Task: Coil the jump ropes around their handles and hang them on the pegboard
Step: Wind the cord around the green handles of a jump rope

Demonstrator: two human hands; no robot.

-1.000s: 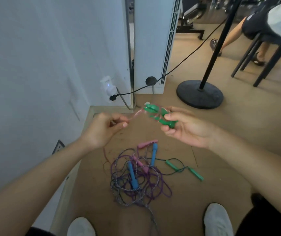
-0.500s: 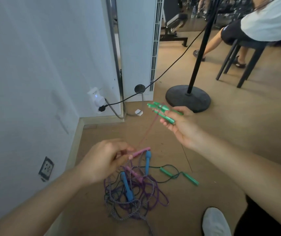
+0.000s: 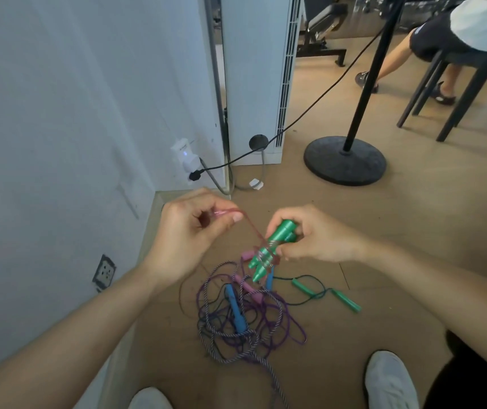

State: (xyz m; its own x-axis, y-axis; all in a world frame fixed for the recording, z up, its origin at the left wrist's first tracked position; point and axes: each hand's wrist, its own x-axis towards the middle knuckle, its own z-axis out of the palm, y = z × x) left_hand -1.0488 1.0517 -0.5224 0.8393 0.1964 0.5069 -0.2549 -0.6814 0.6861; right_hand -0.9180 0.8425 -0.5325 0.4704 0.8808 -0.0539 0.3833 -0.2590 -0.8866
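— What lies on the floor?
— A tangle of jump ropes.
— The hands?
— Above it, the right hand grips the paired green handles. The left hand pinches the red rope, which is looped around them.

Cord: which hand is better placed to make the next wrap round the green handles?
Left, likely. The left hand pinches the cord, which runs taut to the green handles; the right hand grips those handles, so it can only steady them.
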